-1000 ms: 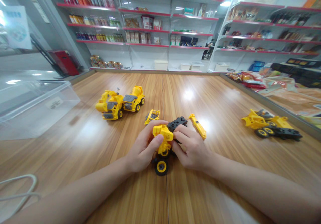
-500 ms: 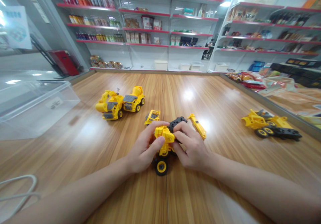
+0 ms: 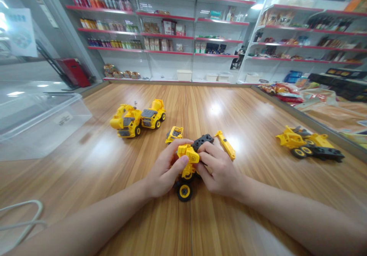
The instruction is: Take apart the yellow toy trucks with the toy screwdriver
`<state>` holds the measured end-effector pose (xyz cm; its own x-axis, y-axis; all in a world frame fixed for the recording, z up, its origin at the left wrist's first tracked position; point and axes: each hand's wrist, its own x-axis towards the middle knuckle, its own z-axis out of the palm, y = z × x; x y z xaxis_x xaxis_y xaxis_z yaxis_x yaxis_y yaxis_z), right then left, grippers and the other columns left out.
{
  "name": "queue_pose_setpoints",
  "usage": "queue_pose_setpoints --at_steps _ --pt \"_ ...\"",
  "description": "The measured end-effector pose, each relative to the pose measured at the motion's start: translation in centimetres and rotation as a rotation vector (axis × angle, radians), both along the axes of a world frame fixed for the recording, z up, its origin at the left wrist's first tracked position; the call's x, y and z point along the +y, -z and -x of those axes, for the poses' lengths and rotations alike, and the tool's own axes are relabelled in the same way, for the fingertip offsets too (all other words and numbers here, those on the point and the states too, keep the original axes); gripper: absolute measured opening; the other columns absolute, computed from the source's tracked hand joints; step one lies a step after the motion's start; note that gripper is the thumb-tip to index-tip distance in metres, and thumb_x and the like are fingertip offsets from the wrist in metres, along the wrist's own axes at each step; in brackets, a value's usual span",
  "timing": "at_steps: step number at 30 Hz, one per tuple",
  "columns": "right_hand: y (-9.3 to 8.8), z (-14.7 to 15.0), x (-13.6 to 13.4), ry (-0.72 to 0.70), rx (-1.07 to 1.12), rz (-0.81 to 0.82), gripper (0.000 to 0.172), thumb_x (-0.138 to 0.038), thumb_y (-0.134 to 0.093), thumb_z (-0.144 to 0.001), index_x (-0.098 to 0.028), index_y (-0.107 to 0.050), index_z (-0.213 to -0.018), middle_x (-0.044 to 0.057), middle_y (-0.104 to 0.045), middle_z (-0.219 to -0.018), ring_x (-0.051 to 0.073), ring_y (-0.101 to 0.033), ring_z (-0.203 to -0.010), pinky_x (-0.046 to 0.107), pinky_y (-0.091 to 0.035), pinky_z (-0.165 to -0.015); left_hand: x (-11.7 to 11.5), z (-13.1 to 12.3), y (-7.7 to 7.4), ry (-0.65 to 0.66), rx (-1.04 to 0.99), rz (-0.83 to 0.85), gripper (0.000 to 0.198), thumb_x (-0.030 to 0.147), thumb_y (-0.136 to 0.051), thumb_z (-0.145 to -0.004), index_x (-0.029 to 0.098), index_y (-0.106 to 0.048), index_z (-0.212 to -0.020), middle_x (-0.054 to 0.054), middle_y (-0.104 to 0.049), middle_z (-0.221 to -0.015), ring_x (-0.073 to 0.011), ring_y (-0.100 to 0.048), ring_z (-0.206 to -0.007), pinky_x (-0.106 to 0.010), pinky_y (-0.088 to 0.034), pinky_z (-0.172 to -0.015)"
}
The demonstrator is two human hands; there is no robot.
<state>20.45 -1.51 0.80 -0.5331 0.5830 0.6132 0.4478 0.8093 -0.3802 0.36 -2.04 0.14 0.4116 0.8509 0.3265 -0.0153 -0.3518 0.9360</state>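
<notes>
My left hand [image 3: 166, 170] grips a yellow toy vehicle part [image 3: 187, 158] from the left, its thumb on the front. My right hand [image 3: 219, 168] closes on the same toy from the right, its fingertips partly hidden behind it. A black wheel with a yellow hub [image 3: 184, 191] shows below the hands, and a black perforated chassis piece [image 3: 203, 142] sticks out behind them. Just beyond my left fingers lies a yellow cab frame [image 3: 174, 133]. To the right of the chassis is a long yellow arm piece [image 3: 226, 145].
Two yellow toy trucks [image 3: 126, 121] [image 3: 153, 113] stand at the left back. More vehicle parts [image 3: 308, 143] lie at the right. A clear plastic bin [image 3: 43, 124] is at the left edge, above a white cable [image 3: 36, 214]. Shelves [image 3: 166, 51] stand behind the table.
</notes>
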Motion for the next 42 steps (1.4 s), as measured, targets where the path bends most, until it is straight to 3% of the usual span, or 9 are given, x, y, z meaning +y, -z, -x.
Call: queue_pose_setpoints --at_steps 4,10,17,23,29,36,42 --pt "0.0 0.0 0.0 0.007 0.014 0.003 0.004 -0.015 -0.054 -0.088 -0.018 -0.053 -0.086 0.007 -0.054 -0.092 0.020 -0.053 -0.085 0.035 -0.048 -0.075 0.0 0.0 -0.1 -0.015 0.011 -0.007 0.036 0.039 -0.048 -0.096 0.022 -0.048 -0.128 -0.001 -0.055 -0.088 -0.0113 -0.051 -0.070 -0.023 -0.044 -0.061" --pt "0.2 -0.1 0.1 0.005 0.068 0.035 0.010 -0.014 -0.056 -0.086 -0.019 -0.054 -0.095 0.007 -0.054 -0.096 0.019 -0.054 -0.086 0.034 -0.049 -0.076 0.1 -0.1 -0.4 -0.026 0.028 0.054 0.040 0.044 -0.048 -0.095 0.020 -0.050 -0.127 0.003 -0.049 -0.065 -0.0119 -0.048 -0.059 -0.021 -0.039 -0.051" --pt "0.0 0.1 0.0 0.009 0.090 0.025 0.012 -0.013 -0.057 -0.084 -0.019 -0.054 -0.095 0.006 -0.054 -0.094 0.019 -0.054 -0.085 0.033 -0.049 -0.074 0.3 0.1 -0.8 -0.053 -0.086 0.113 0.035 0.041 -0.052 -0.094 0.019 -0.055 -0.120 -0.002 -0.056 -0.085 -0.0110 -0.052 -0.067 -0.020 -0.044 -0.057" --pt "0.0 0.2 0.0 0.020 0.143 -0.002 0.015 -0.013 -0.057 -0.086 -0.020 -0.056 -0.099 0.006 -0.057 -0.093 0.019 -0.057 -0.085 0.033 -0.050 -0.075 0.7 0.4 -0.1 -0.056 -0.190 0.235 0.041 0.041 -0.051 -0.093 0.022 -0.051 -0.129 -0.004 -0.057 -0.090 -0.0092 -0.049 -0.057 -0.016 -0.036 -0.040" --pt "0.1 0.1 0.0 -0.012 0.099 -0.002 0.013 -0.014 -0.056 -0.089 -0.017 -0.059 -0.101 0.006 -0.058 -0.088 0.017 -0.056 -0.079 0.030 -0.049 -0.070 0.8 0.6 0.4 -0.004 -0.201 0.244 0.041 0.040 -0.048 -0.095 0.021 -0.052 -0.131 -0.006 -0.057 -0.093 -0.0113 -0.052 -0.061 -0.018 -0.043 -0.044" --pt "-0.3 0.1 -0.2 -0.016 0.046 -0.024 0.009 -0.014 -0.051 -0.090 -0.018 -0.059 -0.091 0.005 -0.055 -0.083 0.016 -0.053 -0.074 0.029 -0.047 -0.065 0.4 0.3 -0.8 -0.018 -0.141 0.152 0.037 0.041 -0.053 -0.093 0.017 -0.057 -0.121 -0.005 -0.058 -0.093 -0.0137 -0.054 -0.073 -0.022 -0.047 -0.062" --pt "0.0 0.3 -0.2 0.001 0.035 -0.031 0.009 -0.015 -0.051 -0.091 -0.018 -0.056 -0.086 0.005 -0.055 -0.082 0.016 -0.053 -0.073 0.030 -0.046 -0.064 0.3 0.1 -0.7 -0.029 -0.126 0.134 0.035 0.041 -0.051 -0.094 0.019 -0.055 -0.120 -0.003 -0.056 -0.088 -0.0127 -0.053 -0.069 -0.021 -0.044 -0.059"
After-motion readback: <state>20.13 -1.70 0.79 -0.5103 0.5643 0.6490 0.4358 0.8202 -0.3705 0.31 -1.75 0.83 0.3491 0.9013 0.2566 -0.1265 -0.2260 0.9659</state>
